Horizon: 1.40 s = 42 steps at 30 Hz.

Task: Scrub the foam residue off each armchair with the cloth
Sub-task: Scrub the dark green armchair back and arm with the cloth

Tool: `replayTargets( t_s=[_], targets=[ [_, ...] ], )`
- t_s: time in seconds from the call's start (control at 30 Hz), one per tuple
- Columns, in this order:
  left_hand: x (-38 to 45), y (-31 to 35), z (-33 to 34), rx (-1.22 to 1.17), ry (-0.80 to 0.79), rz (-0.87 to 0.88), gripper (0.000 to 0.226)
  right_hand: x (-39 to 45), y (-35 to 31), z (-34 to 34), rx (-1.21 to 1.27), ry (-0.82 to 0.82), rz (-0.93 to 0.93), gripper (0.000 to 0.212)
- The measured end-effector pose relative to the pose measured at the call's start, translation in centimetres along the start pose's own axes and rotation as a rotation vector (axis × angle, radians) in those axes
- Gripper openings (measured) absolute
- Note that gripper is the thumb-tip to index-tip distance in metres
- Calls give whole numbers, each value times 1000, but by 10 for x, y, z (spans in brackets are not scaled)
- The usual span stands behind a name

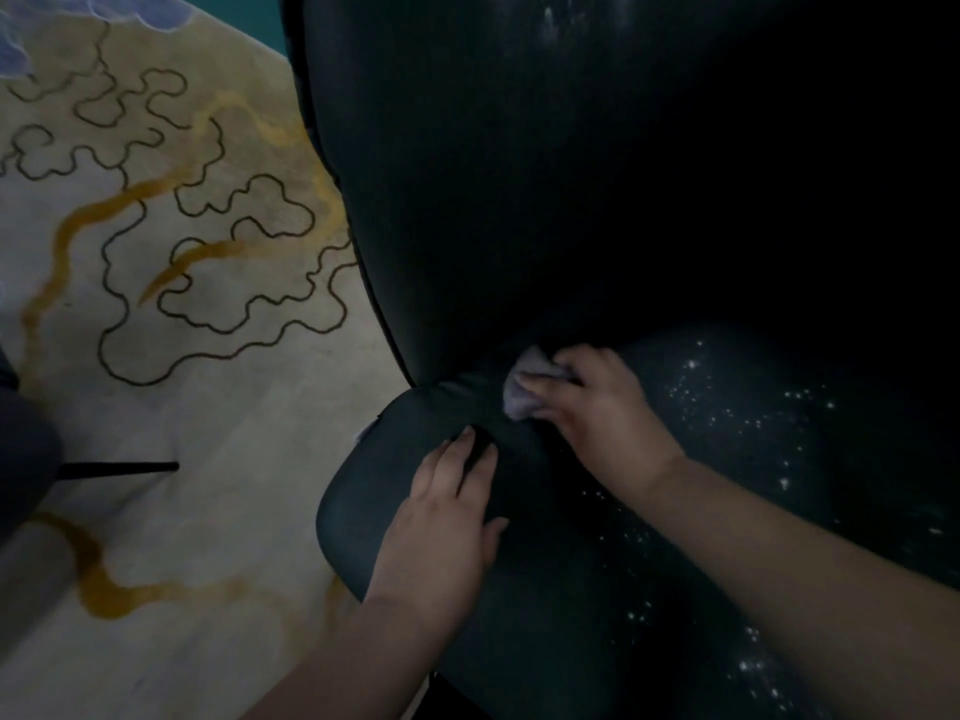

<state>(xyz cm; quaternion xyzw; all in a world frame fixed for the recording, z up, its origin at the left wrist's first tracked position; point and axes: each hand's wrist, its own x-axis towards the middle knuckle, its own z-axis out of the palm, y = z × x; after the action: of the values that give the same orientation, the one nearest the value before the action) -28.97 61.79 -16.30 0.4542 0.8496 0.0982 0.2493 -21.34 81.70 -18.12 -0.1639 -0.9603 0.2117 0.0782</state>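
A dark leather armchair (pixel 467 200) fills the middle and right of the view. White foam specks (pixel 727 407) dot its seat on the right and lower right, and a few faint smears show high on the backrest. My right hand (pixel 597 407) grips a small pale grey cloth (pixel 524 387) and holds it against the crease where seat and backrest meet. My left hand (pixel 447 517) lies flat on the seat cushion (pixel 374 511) near its left front edge, fingers straight and pointing toward the crease.
A cream rug (pixel 182 304) with black squiggly outlines and ochre streaks covers the floor to the left. A dark piece of furniture (pixel 26 449) with a thin black leg sits at the left edge.
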Motion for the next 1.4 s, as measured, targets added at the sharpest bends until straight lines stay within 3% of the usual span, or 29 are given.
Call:
replayTargets(
  t_s=[0.07,0.2,0.27,0.37,0.43,0.5,0.6,0.67,0.77,0.9,0.93,1.0,1.1,1.3,1.4],
  targets=[
    [-1,2,0,8,4,-8,69,1,30,-10,-2,76,110,25],
    [0,8,3,-12,17,-43,67,38,46,-9,38,330,539,16],
    [-1,10,2,-8,14,-48,65,37,14,-1,166,233,428,23],
    [-3,8,1,3,-4,-33,66,-16,-17,4,79,-7,106,32],
    [-4,8,-1,2,-6,-32,66,-50,-13,-7,104,-55,43,35],
    [-4,12,-2,-10,6,-44,65,-60,6,-20,131,13,85,36],
    [0,22,1,-25,33,-82,64,-33,20,-21,73,225,335,37],
    [1,28,3,-37,42,-110,63,-20,12,-8,84,256,405,32],
    [2,32,3,-37,33,-108,64,-53,-17,6,160,181,225,25],
    [4,33,-1,-20,13,-74,63,-113,-12,-4,102,16,41,50],
    [5,34,-2,-14,12,-69,63,-115,-1,-8,65,15,76,45],
    [9,37,-4,-6,17,-62,63,-97,24,-10,50,184,249,29],
    [17,44,-4,-1,26,-65,62,-72,19,-9,26,326,481,44],
    [36,57,-12,43,0,-31,64,-149,-25,3,107,167,177,51],
    [47,59,-15,66,-7,-33,66,-141,10,-11,106,195,290,39]
  ],
)
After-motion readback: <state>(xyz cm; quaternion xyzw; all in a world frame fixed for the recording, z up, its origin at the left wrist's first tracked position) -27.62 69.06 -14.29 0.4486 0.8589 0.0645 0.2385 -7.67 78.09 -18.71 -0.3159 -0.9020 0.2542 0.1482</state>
